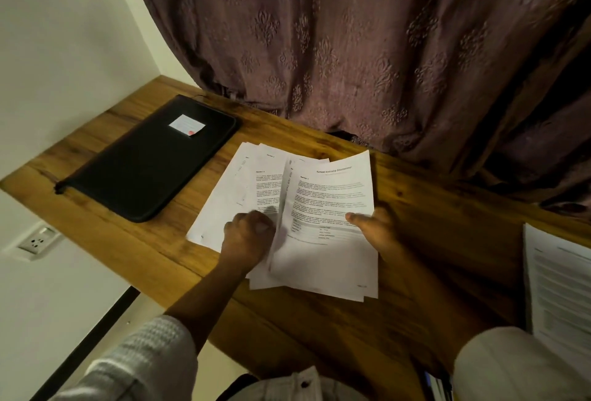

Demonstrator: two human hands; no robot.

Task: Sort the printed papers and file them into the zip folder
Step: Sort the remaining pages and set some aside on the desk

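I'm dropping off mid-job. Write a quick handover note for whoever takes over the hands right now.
Left hand: fingers curled on the left edge of the lifted sheets; blurred.
Right hand: holds the printed papers at their right side, thumb on top.
More sheets lie fanned on the desk beneath.
Zip folder: flat at the left, seemingly closed.
Second stack: at the right edge.
Done: nothing visibly filed.
Left: finish sorting, open the folder, file.

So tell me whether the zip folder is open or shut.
Shut: the black zip folder lies flat and closed on the wooden desk, left of the papers.
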